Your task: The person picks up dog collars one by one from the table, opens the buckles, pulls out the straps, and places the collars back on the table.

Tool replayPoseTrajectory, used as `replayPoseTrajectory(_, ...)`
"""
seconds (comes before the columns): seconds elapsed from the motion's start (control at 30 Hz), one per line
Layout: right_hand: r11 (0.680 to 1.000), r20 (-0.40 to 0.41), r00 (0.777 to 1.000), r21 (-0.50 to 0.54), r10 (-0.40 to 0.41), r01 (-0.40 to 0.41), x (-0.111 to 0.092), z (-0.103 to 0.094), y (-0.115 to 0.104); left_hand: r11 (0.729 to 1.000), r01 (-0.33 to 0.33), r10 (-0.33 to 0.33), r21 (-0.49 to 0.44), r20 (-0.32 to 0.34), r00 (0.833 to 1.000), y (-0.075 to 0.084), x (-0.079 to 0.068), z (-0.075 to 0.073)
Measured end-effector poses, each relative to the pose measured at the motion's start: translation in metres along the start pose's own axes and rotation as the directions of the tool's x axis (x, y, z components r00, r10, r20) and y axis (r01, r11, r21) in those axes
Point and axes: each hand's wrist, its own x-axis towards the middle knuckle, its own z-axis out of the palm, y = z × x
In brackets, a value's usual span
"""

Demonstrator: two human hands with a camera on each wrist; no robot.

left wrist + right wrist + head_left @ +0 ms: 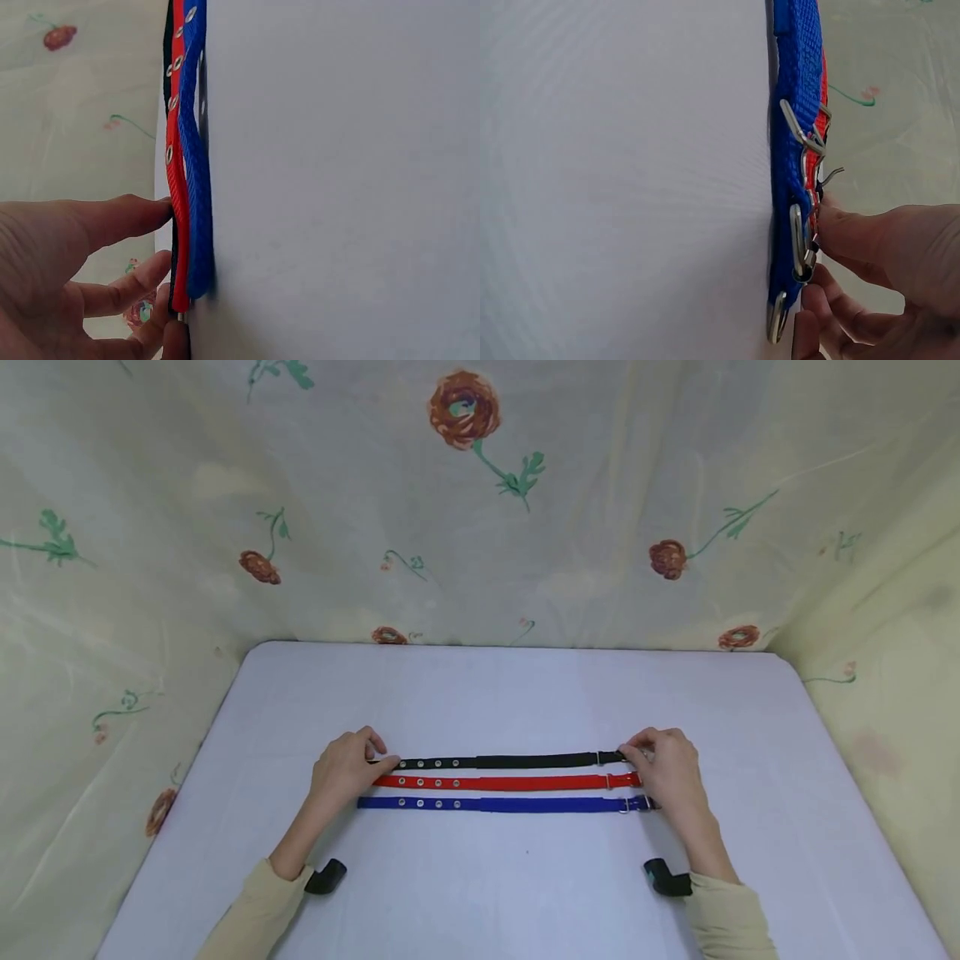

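Three collars lie side by side across the table: a black collar (pixel 536 762) farthest away, a red collar (pixel 536 783) in the middle and a blue collar (pixel 551 805) nearest. Each has metal eyelets toward the left and metal fittings at the right. My left hand (pixel 347 768) pinches the eyelet end of the black collar; in the left wrist view the thumb meets its edge beyond the red and blue straps. At the other end, my right hand (pixel 670 772) holds the black collar by its buckle end. The blue collar's buckle (pixel 798 240) partly hides that grip.
A white-covered table (pixel 480 885) carries the collars. Floral cloth (pixel 585 527) hangs behind it and along both sides. Black devices (pixel 326 877) sit at both wrists, beside the light sleeves (pixel 258 910).
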Motion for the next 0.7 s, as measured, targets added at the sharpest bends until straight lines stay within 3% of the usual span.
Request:
replayPoseTrajectory(0.4,1.0,0.062,0.998,-0.023,0.013,-0.011,-0.006,0.001,-0.013,0.997,-0.067,0.069,0.042,-0.051,0.996,0.007,-0.004,0.008)
replayPoseTrajectory(0.7,0.998,0.077,0.996,-0.028,-0.046,0.048,-0.011,-0.002,-0.025,0.988,-0.146,0.151,0.049,-0.123,0.981,0.023,-0.013,0.013)
